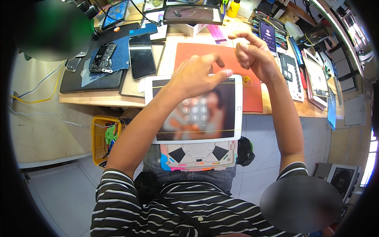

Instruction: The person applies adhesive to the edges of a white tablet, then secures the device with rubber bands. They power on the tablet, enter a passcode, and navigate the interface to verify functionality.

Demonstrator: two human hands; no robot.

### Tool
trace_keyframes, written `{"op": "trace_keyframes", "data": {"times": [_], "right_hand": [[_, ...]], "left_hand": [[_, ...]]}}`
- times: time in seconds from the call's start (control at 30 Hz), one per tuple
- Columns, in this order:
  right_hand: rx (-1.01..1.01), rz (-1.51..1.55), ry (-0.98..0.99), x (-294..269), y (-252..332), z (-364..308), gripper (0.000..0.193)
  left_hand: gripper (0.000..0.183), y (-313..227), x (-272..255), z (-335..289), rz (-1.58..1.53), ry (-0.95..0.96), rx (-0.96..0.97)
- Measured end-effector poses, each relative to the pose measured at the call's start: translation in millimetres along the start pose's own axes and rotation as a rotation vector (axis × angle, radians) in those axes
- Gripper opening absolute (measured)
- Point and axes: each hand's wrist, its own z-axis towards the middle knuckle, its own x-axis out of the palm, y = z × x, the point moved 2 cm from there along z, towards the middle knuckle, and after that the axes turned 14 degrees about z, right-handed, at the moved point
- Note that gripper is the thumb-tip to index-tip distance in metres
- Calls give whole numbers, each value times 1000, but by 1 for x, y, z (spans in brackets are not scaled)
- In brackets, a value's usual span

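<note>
Broadly, a wooden table (98, 100) holds an orange mat (252, 98). Overlapping that mat and jutting past the table's front edge is a white tablet (201, 118). Above its upper part, the left hand (195, 77) spreads loosely, empty; the right hand (256, 59) curls over the mat, and whether it pinches anything I cannot tell. Two thin yellow bands (197, 131) cross the screen.

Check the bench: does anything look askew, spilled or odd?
Two thin yellow bands cross the white tablet, unusual over a lit screen. The tablet also juts past the near edge of the desk, so the desk supports only part of it. At right, a blue sheet dangles off the edge. No spill shows.
</note>
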Motion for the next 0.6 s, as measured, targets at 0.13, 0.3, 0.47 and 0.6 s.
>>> {"op": "trace_keyframes", "data": {"times": [0.13, 0.3, 0.47, 0.6], "right_hand": [[-19, -246, 50, 8, -5, -5, 37], [41, -136, 118, 1, -14, -18, 53], [18, 77, 257, 28, -17, -30, 74], [-74, -53, 307, 44, -2, -32, 75]], "left_hand": [[38, 5, 6, -2, 109, -36, 137], [44, -26, -32, -8, 72, 153, -80], [39, -13, -20, -15, -484, -13, 122], [33, -15, -33, -26, -569, 9, 98]]}}
